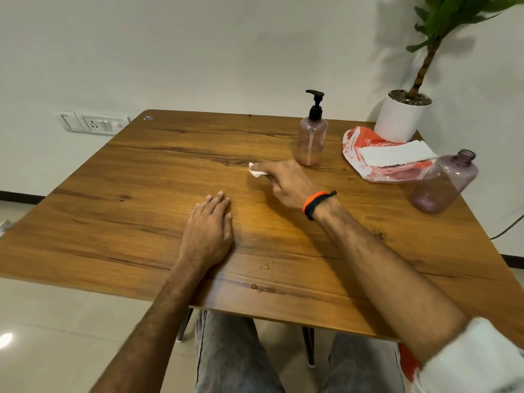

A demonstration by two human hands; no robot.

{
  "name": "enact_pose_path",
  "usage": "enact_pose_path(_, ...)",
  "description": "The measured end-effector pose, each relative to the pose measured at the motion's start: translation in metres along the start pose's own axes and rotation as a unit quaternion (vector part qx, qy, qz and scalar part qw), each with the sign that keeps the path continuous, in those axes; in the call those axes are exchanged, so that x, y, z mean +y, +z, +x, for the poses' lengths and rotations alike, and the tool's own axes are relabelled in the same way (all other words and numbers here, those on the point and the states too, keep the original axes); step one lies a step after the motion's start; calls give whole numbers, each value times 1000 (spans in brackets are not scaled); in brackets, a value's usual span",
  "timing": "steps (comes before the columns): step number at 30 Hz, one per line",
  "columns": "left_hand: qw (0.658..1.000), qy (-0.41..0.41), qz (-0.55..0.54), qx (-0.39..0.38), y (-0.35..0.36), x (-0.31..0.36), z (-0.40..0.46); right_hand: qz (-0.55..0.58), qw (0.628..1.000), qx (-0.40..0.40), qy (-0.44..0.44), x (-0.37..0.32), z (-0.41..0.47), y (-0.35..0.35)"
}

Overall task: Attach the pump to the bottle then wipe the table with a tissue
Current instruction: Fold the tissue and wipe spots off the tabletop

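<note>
Two hands are at work over a wooden table point(119, 222): the right hand point(283, 184) reaches forward with its fingers point(265, 166) extended and pressing a small folded white tissue point(254, 171) flat onto the wood, just in front of the pump bottle, while the left hand point(208, 231) lies palm down with straight, relaxed fingers and holds nothing. One bottle point(311, 143) stands upright with its black pump point(316, 104) already fitted, so wiping seems to be the step in hand. One risk is that a sweep toward the far side knocks this bottle over, since the tissue sits close to its base. Another is that the wet spots point(262, 289) near the front edge get missed, as they lie well apart from the tissue. One second bottle point(442, 182), capless, stands at the right. One orange tissue packet point(380, 160) holds a white stack, and one white plant pot point(399, 117) sits behind it
</note>
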State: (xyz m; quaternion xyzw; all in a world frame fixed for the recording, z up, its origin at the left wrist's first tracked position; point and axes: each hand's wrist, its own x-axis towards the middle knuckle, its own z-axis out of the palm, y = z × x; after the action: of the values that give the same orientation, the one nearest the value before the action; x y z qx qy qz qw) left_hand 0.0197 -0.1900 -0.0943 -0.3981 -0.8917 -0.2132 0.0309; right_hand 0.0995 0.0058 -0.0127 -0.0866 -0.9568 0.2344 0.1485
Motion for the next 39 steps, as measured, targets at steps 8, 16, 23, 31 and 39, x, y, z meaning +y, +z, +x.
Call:
enact_pose_path(8, 1000, 1, -7, -3, -3, 3, -1, -86, 988, -112, 67, 40, 16, 7)
enact_pose_path(16, 1000, 0, 0, -4, -1, 3, -1, 25, 982, -185, -26, 20, -43, -4)
enact_pose_path(23, 1000, 0, -4, -3, -2, 4, -2, 278, 949, -151, 2, 16, -56, -3)
enact_pose_path(31, 1000, -1, -5, 0, -3, 4, -3, -75, 997, -12, 24, 21, 7, -3)
enact_pose_path(39, 1000, -1, 4, -2, -3, 6, -3, -184, 973, -138, 20, 30, 11, 23)
